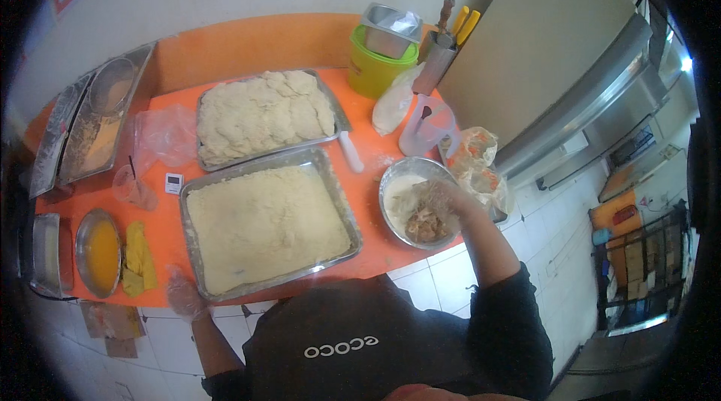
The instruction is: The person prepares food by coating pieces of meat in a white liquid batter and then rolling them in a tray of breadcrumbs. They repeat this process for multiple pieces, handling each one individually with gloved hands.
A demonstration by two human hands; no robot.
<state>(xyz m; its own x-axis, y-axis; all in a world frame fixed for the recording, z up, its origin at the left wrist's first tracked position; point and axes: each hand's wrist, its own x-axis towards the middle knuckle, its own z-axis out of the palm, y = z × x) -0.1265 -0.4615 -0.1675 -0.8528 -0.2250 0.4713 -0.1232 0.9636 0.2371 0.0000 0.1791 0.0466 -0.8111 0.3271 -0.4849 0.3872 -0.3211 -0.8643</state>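
Observation:
My right hand [445, 204], in a clear plastic glove, reaches into a metal bowl [385, 198] at the table's right edge. Brown, floury pieces of food [425, 226] lie just under its fingers, with white flour [399, 192] beside them; the fingers are blurred, so whether they grip anything is unclear. My gloved left hand [187, 295] is at the near left corner of a metal tray [270, 280] filled with flattened pale dough or flour [270, 226]. Its fingers are indistinct. Behind, a second metal tray [341, 119] holds lumpy pale dough [265, 114], and a white-handled tool [351, 153] rests at its right side.
At left are a bowl of orange-yellow liquid [102, 254], a yellow cloth [137, 260], a digital timer [173, 183] and a metal bin with a sieve [112, 85]. A plastic jug [425, 128], tied bags [476, 147], a green-lidded tub [372, 71] and a knife holder [435, 63] stand right.

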